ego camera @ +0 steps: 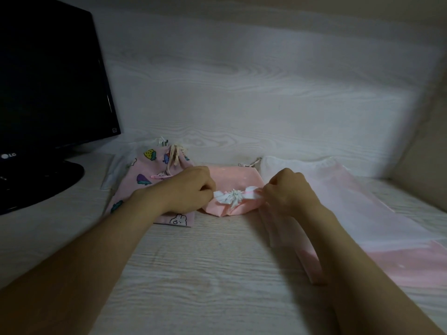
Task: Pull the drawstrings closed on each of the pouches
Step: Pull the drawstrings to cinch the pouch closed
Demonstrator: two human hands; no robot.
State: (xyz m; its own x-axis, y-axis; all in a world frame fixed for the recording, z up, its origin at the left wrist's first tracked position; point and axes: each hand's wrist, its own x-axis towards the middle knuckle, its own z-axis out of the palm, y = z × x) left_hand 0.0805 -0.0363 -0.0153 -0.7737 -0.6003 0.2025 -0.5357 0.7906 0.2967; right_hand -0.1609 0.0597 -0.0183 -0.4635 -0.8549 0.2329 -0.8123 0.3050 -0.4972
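Observation:
A plain pink pouch (232, 180) lies in the middle of the table with its white-lined mouth (231, 196) gathered tight toward me. My left hand (191, 187) pinches the mouth's left side and my right hand (287, 189) pinches its right side; the strings are hidden under my fingers. A pink pouch printed with fruit and rabbits (154, 180) lies to the left with its cream drawstring (174, 154) bunched at the top. To the right lies a larger pale pink pouch (362, 213) whose white top (297, 165) lies flat.
A black monitor (48, 81) on its round base (43, 184) fills the left side. A white wood-grain wall (242, 93) backs the table (205, 274). A beige side panel (425, 141) rises at the right.

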